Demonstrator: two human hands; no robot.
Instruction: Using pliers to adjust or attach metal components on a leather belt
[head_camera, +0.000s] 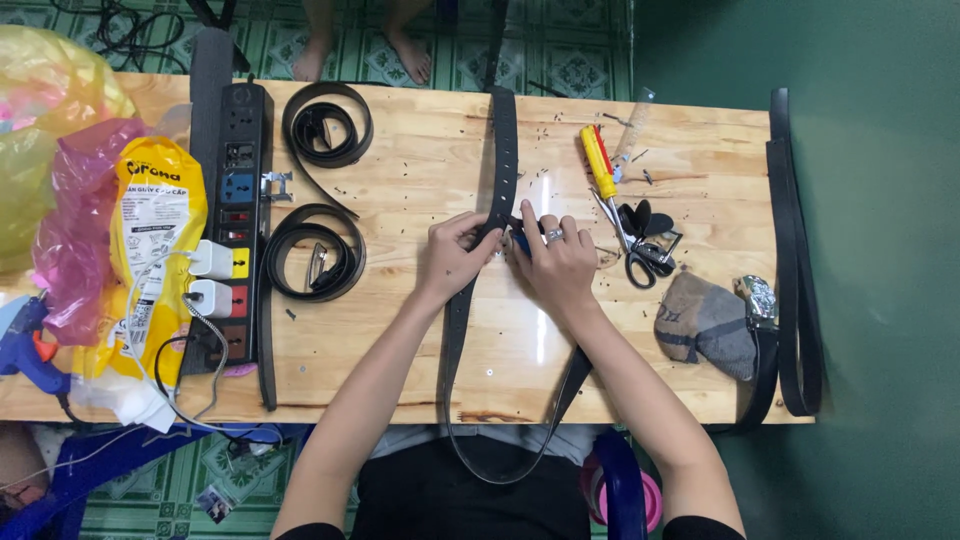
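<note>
Overhead view of a wooden worktop (420, 330) at which a seated person works a long black belt (503, 150). The belt runs from the far edge of the worktop toward the person, passes between both hands, and drops off the near edge into a loop over the lap, so that only the stretch being handled lies flat and supported. The left hand (455, 255) is pinched shut on the belt's edge, apparently to steady it against the wood. The right hand (555, 262), a ring on one finger, is closed over a small blue tool (521, 240) pressed against the belt just beside the left fingertips; what the tool is cannot be told. Dark flecks are scattered over the wood around the belt. Within reach to the right lie a yellow-handled screwdriver (599, 162), scissors (632, 250) and a grey cloth (708, 325), with another belt draped over the right end of the worktop (795, 250). To the left, two coiled belts (325, 125) (312, 255) sit apart from the hands, beside a power strip (235, 220) with white chargers plugged in, a yellow packet (160, 230) and plastic bags (60, 130). Bare feet of another person (412, 55) show on the tiled floor beyond.
</note>
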